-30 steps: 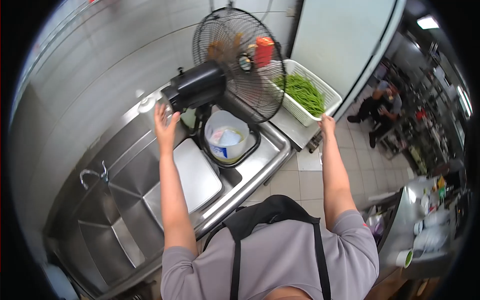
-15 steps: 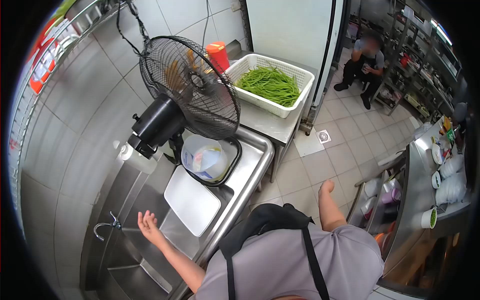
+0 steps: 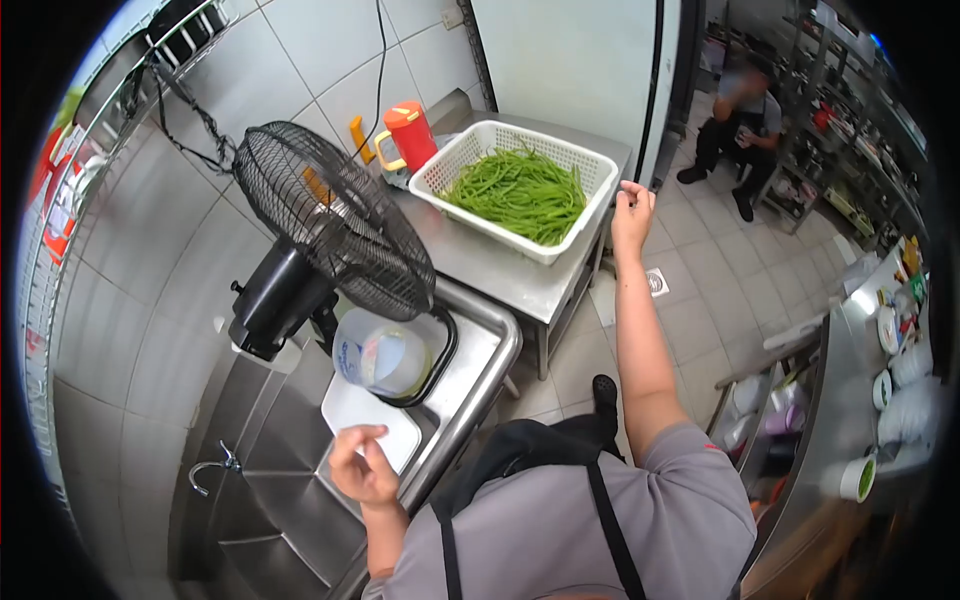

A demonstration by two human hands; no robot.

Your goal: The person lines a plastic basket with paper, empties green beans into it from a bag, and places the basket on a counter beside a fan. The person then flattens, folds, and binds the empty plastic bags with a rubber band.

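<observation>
Head view: tiled wall point(image 3: 120, 330) on the left, steel sink point(image 3: 285, 495) below the left fingers, steel table point(image 3: 485, 268) out ahead of them and left of the right fingers.

White basket point(image 3: 478, 223) sits on that table, holding green beans point(image 3: 520, 190). Its long axis runs from the far left down toward the right-hand side, so a short end faces the right fingers. Right hand point(image 3: 632, 225) is clearly the nearer one: just beside that end, near its far corner. Gap shows in the picture; depth unsure, but no contact visible. Right fingers half curled, thumb close to index; can't tell if anything small is pinched.

Left hand point(image 3: 366, 470) is well apart from the basket, which lies ahead and to the right of its fingers. Those are loosely bent, thumb spread off, nothing seen in them. White board point(image 3: 352, 408) is just beyond the left fingertips; touching or only overlapping, can't tell. Bucket point(image 3: 385, 350) farther ahead, black fan point(image 3: 335, 220) beyond that.

Red jug point(image 3: 410, 135) is past the basket, far left of the right fingers. Seated co-worker point(image 3: 742, 135) well apart, beyond and right of them.
</observation>
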